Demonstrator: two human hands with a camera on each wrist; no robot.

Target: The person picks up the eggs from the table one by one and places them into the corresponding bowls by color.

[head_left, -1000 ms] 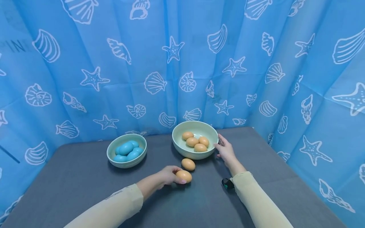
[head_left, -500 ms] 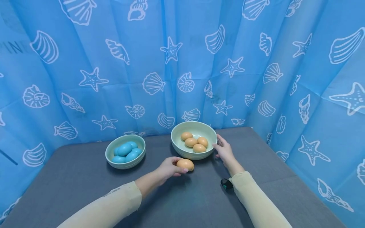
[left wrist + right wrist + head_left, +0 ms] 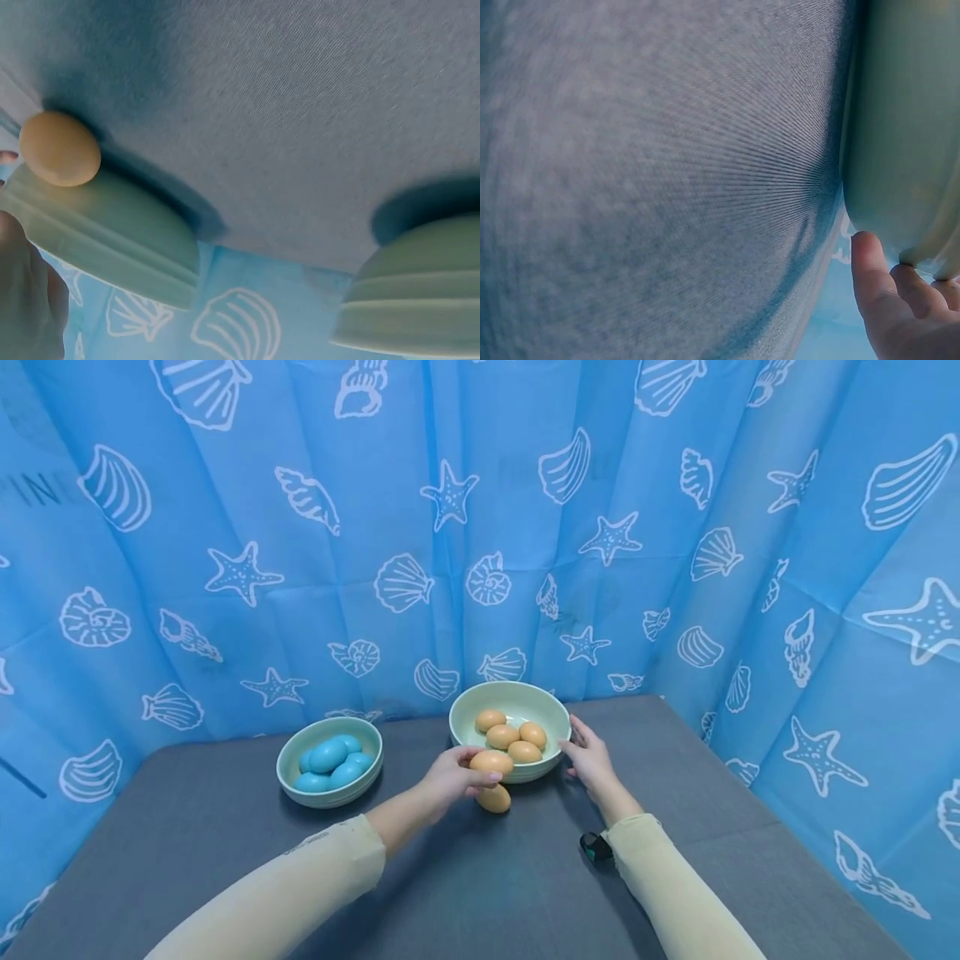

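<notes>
In the head view, my left hand [image 3: 446, 781] pinches a brown egg [image 3: 492, 765] above the front rim of the larger pale green bowl [image 3: 468, 752]. Several brown eggs [image 3: 501, 737] lie inside that bowl. Another brown egg [image 3: 493, 799] rests on the table just in front of it, below my hand; the left wrist view shows this egg [image 3: 60, 148] near the bowl's outer wall. My right hand [image 3: 596, 768] touches the bowl's right side. Its fingertips [image 3: 866, 244] lie against the outer wall in the right wrist view. The left wrist view hides the held egg.
A smaller green bowl [image 3: 330, 797] with several blue eggs [image 3: 328, 754] stands to the left. Grey cloth covers the table [image 3: 487, 893]. A blue shell-patterned curtain [image 3: 337, 568] hangs behind and along the right. A black object [image 3: 596, 846] is at the right wrist.
My left hand has lifted the brown egg from the table and carried it forward and up to the larger bowl's front rim. The right hand has stayed at the bowl's side.
</notes>
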